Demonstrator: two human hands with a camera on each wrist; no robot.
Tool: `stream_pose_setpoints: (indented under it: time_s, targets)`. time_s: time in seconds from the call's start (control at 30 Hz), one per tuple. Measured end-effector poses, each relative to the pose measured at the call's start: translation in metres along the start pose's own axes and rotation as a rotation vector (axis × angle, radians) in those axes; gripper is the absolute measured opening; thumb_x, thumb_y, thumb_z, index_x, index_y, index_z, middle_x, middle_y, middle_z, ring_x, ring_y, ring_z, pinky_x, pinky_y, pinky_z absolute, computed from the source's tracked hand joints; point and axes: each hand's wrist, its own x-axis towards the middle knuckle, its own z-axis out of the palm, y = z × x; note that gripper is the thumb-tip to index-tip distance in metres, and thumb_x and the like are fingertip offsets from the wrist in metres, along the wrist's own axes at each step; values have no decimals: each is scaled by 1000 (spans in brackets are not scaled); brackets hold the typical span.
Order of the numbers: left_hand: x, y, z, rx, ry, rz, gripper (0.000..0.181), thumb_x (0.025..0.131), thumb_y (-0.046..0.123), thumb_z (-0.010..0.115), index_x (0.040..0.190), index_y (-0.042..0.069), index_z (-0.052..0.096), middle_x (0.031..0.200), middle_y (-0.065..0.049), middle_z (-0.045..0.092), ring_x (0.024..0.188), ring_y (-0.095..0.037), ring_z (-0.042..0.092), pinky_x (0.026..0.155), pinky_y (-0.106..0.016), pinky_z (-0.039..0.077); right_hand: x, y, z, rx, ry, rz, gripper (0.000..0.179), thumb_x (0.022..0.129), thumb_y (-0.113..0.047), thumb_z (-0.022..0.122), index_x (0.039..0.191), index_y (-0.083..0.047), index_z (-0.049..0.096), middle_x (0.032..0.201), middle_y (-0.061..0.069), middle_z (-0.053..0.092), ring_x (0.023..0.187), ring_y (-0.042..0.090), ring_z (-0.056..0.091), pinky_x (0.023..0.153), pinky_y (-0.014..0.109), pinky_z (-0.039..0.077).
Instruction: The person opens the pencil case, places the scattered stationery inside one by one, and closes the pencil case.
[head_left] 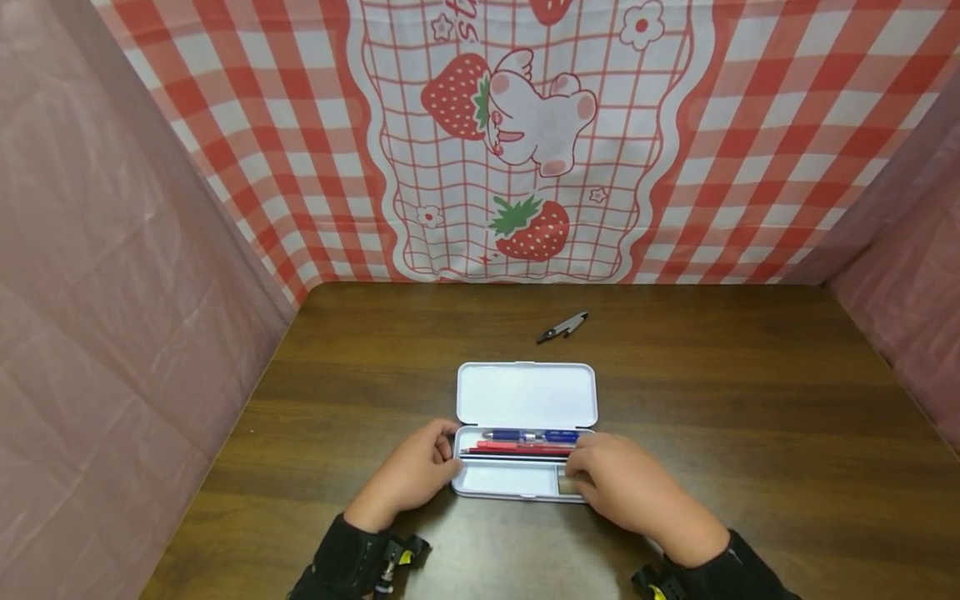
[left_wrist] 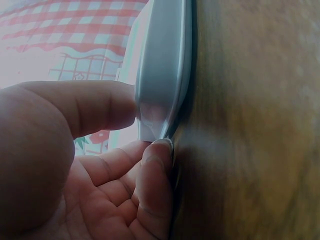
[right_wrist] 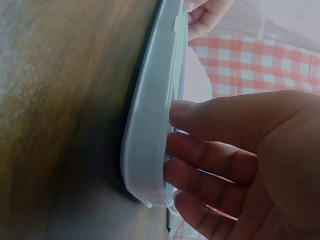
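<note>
A white pencil case (head_left: pixel 510 482) lies open on the table. A blue pen (head_left: pixel 528 435), a red pen or pencil (head_left: pixel 525 447) and a dark pencil (head_left: pixel 480 455) lie in its far compartment. In the small near-right compartment is a tan block (head_left: pixel 567 484), partly covered by my right hand. My left hand (head_left: pixel 420 465) grips the case's left end, thumb at the rim and curled fingers low against the side in the left wrist view. My right hand (head_left: pixel 615 483) reaches over the right end. Its fingertips dip behind the case wall (right_wrist: pixel 147 125), so any hold there is hidden.
A grey drawing compass (head_left: pixel 562 327) lies on the wooden table (head_left: pixel 360 367) behind the raised lid (head_left: pixel 527 394). A red-and-white checked cloth (head_left: pixel 300 150) hangs at the back edge. Pink drapes (head_left: pixel 112 292) stand on both sides.
</note>
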Motion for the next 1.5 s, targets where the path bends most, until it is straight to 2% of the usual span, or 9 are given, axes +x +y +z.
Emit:
stream_pose_setpoints:
  time_s: [0.13,0.3,0.6,0.8,0.9,1.0,1.17,1.3,1.5]
  targets:
    - [-1,0,-1,-1,4,1,41,93,12,74,130,3,58,91,-4,56,76,-18,55,66,-32,46,0,2,-4,14,-9,20,6,89,-15,80,93,-16,76,88,-9,65,81,9,58,77,40,54]
    - [0,0,-1,4,5,0,42,93,13,74,131,3,58,92,-4,56,77,-18,55,67,-33,46,4,14,-25,0,-7,71,10,91,-18,79,100,-15,76,86,-9,64,75,8,53,72,37,52]
    - [0,-2,-2,0,1,-1,43,93,13,74,131,2,58,92,-4,57,78,-18,55,67,-33,46,19,54,-65,-194,28,-126,12,86,-13,83,90,-17,72,79,-10,57,70,8,50,68,36,53]
    - [1,-1,-2,-1,-1,16,42,93,14,74,131,2,58,92,-3,57,77,-17,55,67,-32,46,22,86,-82,-327,-63,-119,17,82,-17,86,88,-14,70,76,-6,58,68,15,53,70,42,56]
    - [0,0,-2,-4,-5,10,43,93,14,74,131,3,58,92,-2,57,77,-17,55,67,-32,46,21,105,-84,-373,-142,-103,18,83,-18,86,90,-12,70,78,-3,59,69,17,56,73,46,57]
    - [0,-1,-2,0,-2,3,42,93,15,74,130,3,58,92,-2,57,77,-17,55,67,-32,46,21,122,-82,-365,-195,-89,17,86,-16,83,87,-11,67,77,-3,57,68,17,54,71,46,56]
    - [0,0,-1,-1,-4,-2,42,93,15,74,130,4,59,92,-3,57,77,-17,55,67,-32,46,25,141,-73,-306,-195,-33,15,89,-12,78,84,-12,64,76,-3,57,68,17,53,70,46,56]
    - [0,0,0,2,0,0,42,93,15,74,130,4,59,91,-3,57,77,-17,55,67,-32,46,38,144,-65,-354,-191,-25,11,90,-10,77,86,-10,66,78,-1,60,69,20,56,74,49,57]
    - [0,0,1,4,10,5,42,93,13,74,130,3,58,91,-3,56,77,-17,54,66,-31,46,75,127,-64,-387,-157,11,13,91,-12,76,99,-2,71,88,9,67,80,27,64,84,52,56]
